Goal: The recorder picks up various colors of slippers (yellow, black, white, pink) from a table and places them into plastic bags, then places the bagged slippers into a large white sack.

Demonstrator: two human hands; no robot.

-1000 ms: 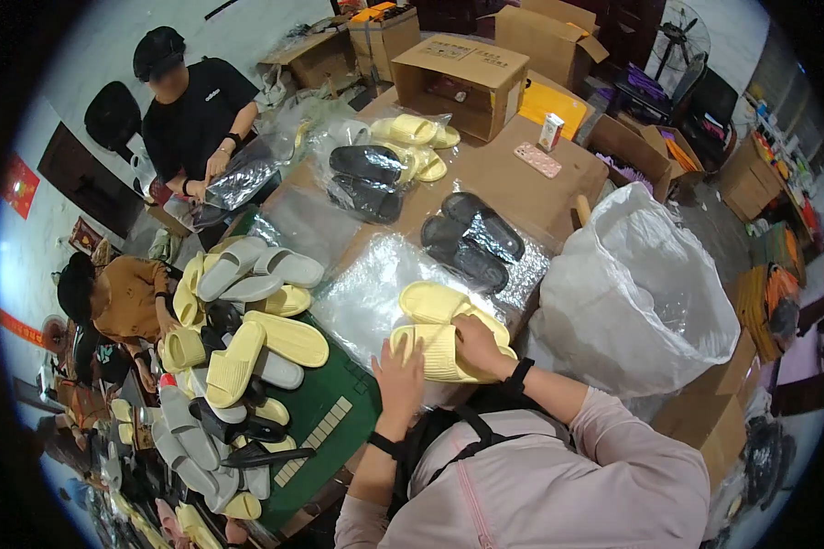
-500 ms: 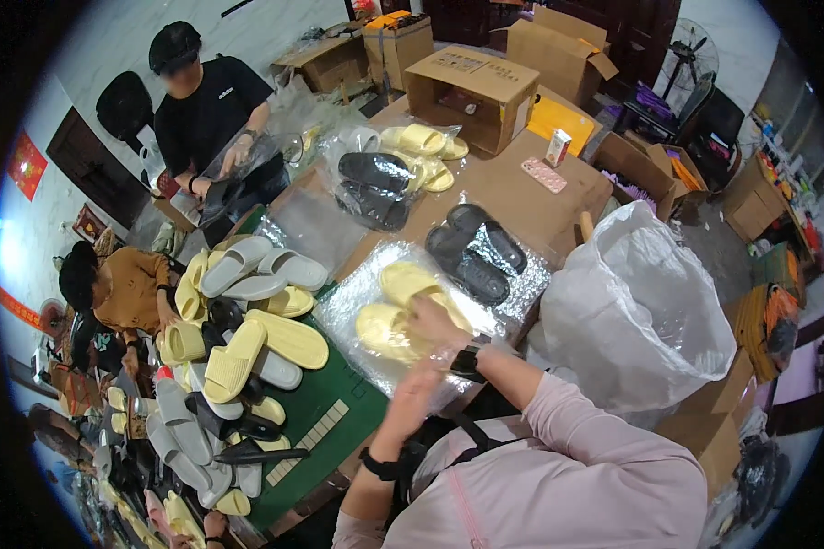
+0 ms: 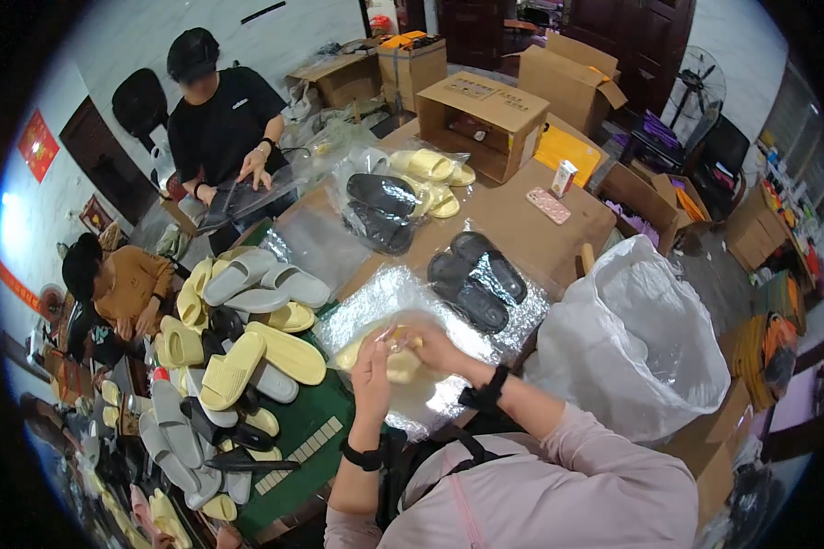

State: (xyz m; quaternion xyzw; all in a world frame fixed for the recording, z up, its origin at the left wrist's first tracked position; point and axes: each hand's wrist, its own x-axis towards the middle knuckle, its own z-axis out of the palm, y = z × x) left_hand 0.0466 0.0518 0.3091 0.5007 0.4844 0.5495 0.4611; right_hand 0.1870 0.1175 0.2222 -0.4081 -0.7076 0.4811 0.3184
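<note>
A pair of yellow slippers (image 3: 403, 369) lies in a transparent plastic bag (image 3: 350, 355) on a stack of shiny plastic bags (image 3: 362, 306) in front of me. Over the slippers my left hand (image 3: 373, 368) pinches the bag's film, its fingers upright and together. Close beside it, my right hand (image 3: 433, 346) grips the same film with bent fingers. Both hands partly cover the slippers. Just beyond my right hand, a bagged pair of black slippers (image 3: 479, 279) rests on the table.
Loose yellow, grey and black slippers (image 3: 247, 302) pile up to the left on a green mat (image 3: 316, 403). Further back are more bagged slippers (image 3: 380, 206), a phone (image 3: 547, 205) and a cardboard box (image 3: 513, 151). A large white sack (image 3: 613, 339) stands right. A co-worker (image 3: 233, 119) handles a bag across the table.
The yellow slippers have shifted nearer and are partly covered by my hands. My left hand has moved up and left to the bag, and both hands have closed on its film.
</note>
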